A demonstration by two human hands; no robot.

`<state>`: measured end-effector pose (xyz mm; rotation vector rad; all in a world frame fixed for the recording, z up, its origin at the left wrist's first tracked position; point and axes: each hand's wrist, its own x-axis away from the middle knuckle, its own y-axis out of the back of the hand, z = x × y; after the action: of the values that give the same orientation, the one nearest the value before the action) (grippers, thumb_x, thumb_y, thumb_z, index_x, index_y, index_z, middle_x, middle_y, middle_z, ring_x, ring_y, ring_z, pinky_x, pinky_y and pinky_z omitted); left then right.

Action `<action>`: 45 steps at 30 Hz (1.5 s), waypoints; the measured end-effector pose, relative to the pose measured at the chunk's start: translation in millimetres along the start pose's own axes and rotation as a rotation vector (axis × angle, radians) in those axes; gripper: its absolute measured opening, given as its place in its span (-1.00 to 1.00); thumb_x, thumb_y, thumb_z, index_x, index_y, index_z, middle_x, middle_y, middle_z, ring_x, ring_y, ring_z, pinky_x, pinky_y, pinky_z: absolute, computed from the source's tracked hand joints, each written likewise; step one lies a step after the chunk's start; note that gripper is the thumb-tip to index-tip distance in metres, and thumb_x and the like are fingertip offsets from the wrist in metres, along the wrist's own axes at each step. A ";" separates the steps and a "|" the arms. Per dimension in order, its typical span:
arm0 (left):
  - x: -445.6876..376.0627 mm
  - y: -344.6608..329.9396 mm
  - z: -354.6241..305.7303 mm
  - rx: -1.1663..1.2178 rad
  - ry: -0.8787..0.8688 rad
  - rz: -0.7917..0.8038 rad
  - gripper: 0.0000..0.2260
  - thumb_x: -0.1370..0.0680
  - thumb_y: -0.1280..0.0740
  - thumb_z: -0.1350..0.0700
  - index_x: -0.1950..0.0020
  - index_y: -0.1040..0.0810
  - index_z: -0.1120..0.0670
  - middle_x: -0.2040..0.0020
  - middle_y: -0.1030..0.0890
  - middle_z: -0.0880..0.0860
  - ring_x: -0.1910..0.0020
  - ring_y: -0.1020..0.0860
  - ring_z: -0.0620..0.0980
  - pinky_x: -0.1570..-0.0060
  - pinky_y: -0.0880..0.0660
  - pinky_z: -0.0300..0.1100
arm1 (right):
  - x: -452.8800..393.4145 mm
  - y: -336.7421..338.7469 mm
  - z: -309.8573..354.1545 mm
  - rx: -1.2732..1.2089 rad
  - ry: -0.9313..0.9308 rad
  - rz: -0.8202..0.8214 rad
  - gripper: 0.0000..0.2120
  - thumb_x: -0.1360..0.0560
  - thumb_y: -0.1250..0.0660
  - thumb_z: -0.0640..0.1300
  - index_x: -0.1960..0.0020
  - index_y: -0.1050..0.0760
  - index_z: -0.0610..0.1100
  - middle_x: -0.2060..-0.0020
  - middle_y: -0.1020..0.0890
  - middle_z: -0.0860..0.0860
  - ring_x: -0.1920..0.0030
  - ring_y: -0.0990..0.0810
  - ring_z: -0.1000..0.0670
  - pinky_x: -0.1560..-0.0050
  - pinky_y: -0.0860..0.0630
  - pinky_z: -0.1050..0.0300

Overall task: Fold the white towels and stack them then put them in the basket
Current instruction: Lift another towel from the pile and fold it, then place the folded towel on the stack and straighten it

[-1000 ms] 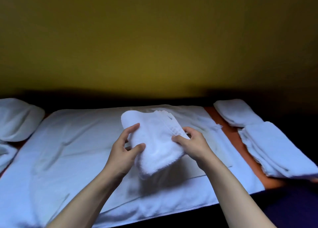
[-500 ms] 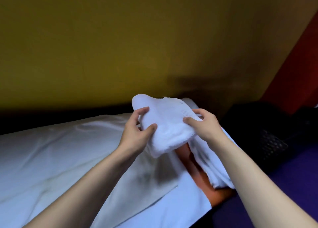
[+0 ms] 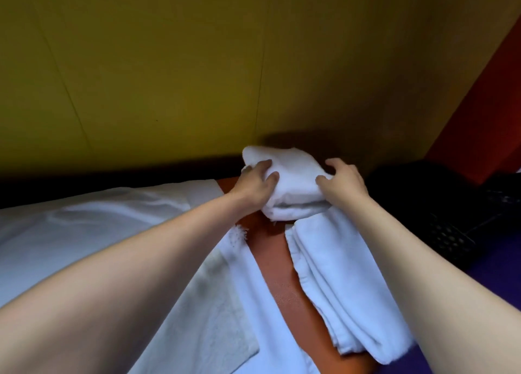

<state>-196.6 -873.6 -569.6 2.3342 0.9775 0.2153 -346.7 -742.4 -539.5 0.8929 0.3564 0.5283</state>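
Both hands, left hand (image 3: 255, 183) and right hand (image 3: 342, 186), grip folded towel (image 3: 293, 176) between them.

Dim, uneven light is falling across the scene, leaving the white towels (image 3: 293, 181) and the spread sheet (image 3: 84, 232) glowing a cool bluish white while the far right corner is sinking into near black (detail there is lost). A soft shadow is lying on the yellow wall (image 3: 253, 63) behind the hands. Wide-angle distortion is stretching the forearms at the lower edges, and the whole picture is looking slightly soft.
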 end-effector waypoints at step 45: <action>322.9 32.6 13.2 -0.340 -0.265 -0.373 -0.96 -0.53 -0.29 0.07 0.04 -0.49 0.00 0.22 -0.49 -0.08 0.26 -0.48 -0.07 0.37 -0.43 -0.21 | 133.5 -102.8 150.2 -0.136 -0.034 0.614 -0.54 -0.50 -0.38 0.18 0.29 -0.36 -0.17 0.48 -0.41 -0.09 0.51 -0.34 -0.07 0.41 -0.27 0.17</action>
<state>59.0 -673.9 -585.9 1.7837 1.1195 -0.0729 -133.0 -814.8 -545.3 0.8728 0.0037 1.0867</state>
